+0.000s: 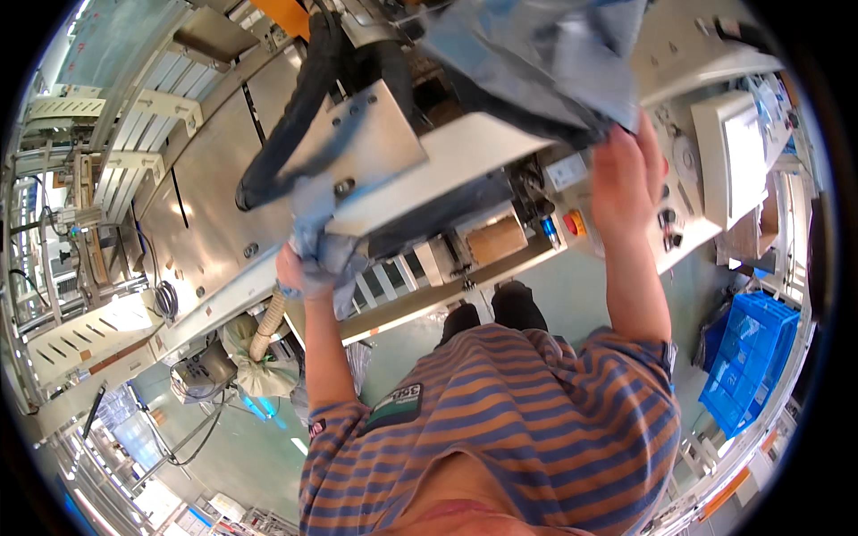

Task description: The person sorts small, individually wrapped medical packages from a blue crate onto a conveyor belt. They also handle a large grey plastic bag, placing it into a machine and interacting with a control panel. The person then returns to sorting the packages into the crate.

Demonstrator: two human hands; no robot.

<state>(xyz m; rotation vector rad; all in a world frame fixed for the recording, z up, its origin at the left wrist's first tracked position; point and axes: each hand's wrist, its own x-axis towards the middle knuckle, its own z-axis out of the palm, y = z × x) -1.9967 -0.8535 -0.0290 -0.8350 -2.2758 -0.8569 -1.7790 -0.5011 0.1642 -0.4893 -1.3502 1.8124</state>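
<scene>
My right hand (626,183), smeared by motion, is raised at the right with its fingers closed at the lower corner of a translucent blue-grey plastic bag (563,54). The bag spreads upward over the machine, with a dark edge along its lower side. At the left, my left hand (290,268) is wrapped in crumpled bluish plastic film (326,241) and grips it; the film hides most of the fingers. A dark, sleeve-like strip (290,134) hangs over the metal plate (366,134) between the hands.
A steel machine bed (214,205) runs off to the left. A red and yellow emergency stop button (574,223) sits near my right arm, and a screen (746,156) stands beyond it. Blue crates (746,357) are stacked at the right. A ribbed hose (266,329) hangs below the left edge.
</scene>
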